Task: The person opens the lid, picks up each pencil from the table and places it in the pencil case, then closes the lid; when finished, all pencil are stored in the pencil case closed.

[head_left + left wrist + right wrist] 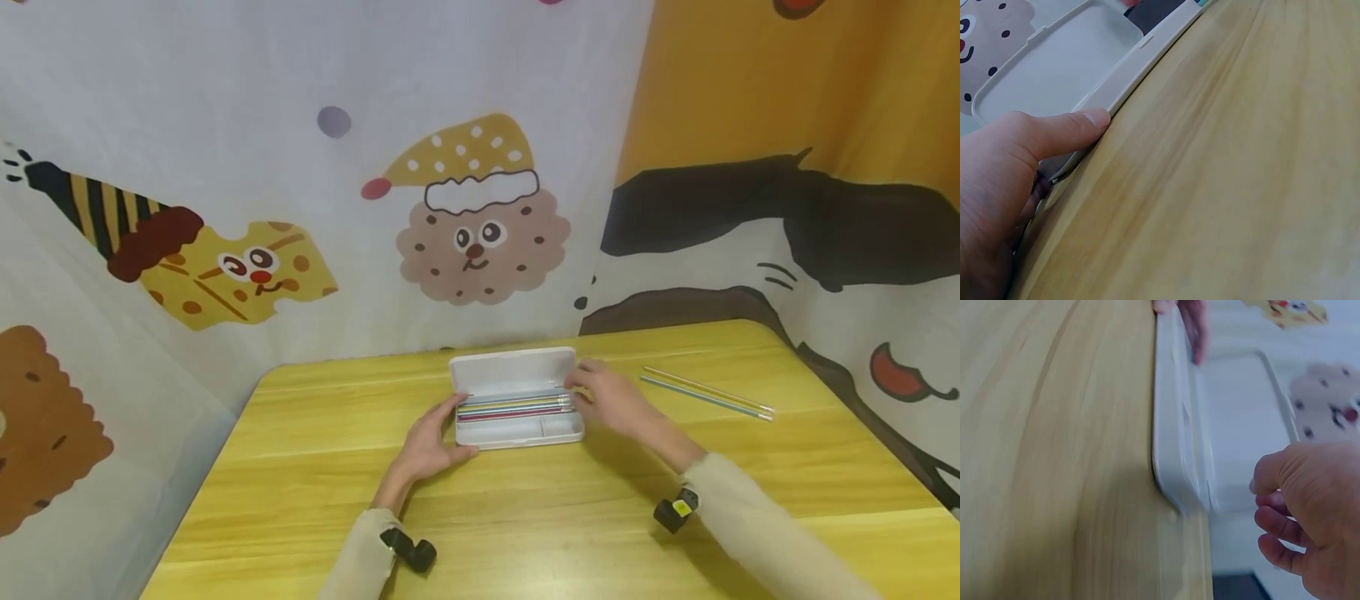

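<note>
A white pencil case point(502, 433) lies on the table with its lid point(513, 372) raised at the back. Inside it, several pencils point(510, 410) in yellow, blue and red lie side by side. My left hand point(429, 442) grips the case's left end, its thumb point(1082, 125) along the front edge and the other fingers around toward the back. Beside the right end is my right hand point(611, 400), near the lid's corner. In the right wrist view its fingers point(1282, 522) are loosely bent, and nothing shows between them.
Two more pencils, one blue point(705, 397) and one gold point(708, 390), lie on the wooden table point(300, 500) to the right of the case. A curtain point(337, 67) with cartoon prints hangs right behind the table's back edge.
</note>
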Demonstrator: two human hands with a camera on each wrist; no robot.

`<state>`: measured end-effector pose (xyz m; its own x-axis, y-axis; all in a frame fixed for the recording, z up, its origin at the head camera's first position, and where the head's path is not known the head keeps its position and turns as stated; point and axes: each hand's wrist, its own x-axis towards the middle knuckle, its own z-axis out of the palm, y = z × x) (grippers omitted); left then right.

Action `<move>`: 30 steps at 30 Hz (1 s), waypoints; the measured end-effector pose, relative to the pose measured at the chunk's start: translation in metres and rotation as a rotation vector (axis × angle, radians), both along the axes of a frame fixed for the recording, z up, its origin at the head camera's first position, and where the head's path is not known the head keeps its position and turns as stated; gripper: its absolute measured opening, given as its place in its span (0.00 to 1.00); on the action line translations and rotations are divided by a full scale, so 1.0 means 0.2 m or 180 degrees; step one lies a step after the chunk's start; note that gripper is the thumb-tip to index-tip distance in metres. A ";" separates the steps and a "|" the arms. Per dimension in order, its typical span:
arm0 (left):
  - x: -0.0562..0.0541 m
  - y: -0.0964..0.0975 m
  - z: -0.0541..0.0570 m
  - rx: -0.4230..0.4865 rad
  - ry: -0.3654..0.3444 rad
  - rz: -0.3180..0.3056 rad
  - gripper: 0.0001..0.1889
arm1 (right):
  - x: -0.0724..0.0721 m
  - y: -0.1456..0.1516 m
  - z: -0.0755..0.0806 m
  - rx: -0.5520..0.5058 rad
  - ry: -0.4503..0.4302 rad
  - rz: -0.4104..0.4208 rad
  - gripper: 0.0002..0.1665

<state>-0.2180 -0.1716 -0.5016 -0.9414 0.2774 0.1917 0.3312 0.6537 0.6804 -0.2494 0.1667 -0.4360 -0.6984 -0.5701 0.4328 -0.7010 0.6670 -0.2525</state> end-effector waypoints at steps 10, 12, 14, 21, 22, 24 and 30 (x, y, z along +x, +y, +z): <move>0.00 -0.01 0.00 -0.0005 -0.0062 0.0048 0.47 | 0.08 0.54 -0.01 -0.0179 -0.0274 -0.0661 0.12; -0.01 0.00 0.00 -0.0017 -0.0061 0.0043 0.47 | 0.10 0.63 -0.04 -0.0172 -0.0247 -0.0778 0.13; -0.01 0.00 0.00 -0.0011 -0.0055 0.0033 0.47 | 0.12 0.71 -0.07 -0.0161 -0.0189 -0.0874 0.13; 0.00 0.00 -0.01 0.0028 -0.0089 0.0004 0.47 | 0.12 0.89 -0.16 0.0008 0.0208 -0.1067 0.14; 0.00 0.00 -0.01 0.0030 -0.0080 0.0002 0.47 | 0.12 0.91 -0.16 0.0029 0.0221 -0.1087 0.14; 0.00 0.00 -0.01 0.0035 -0.0056 0.0006 0.48 | 0.11 0.92 -0.16 0.0081 0.0162 -0.1147 0.14; -0.01 0.01 0.00 0.0003 -0.0050 0.0004 0.48 | 0.12 0.93 -0.16 0.0249 -0.0117 -0.1366 0.14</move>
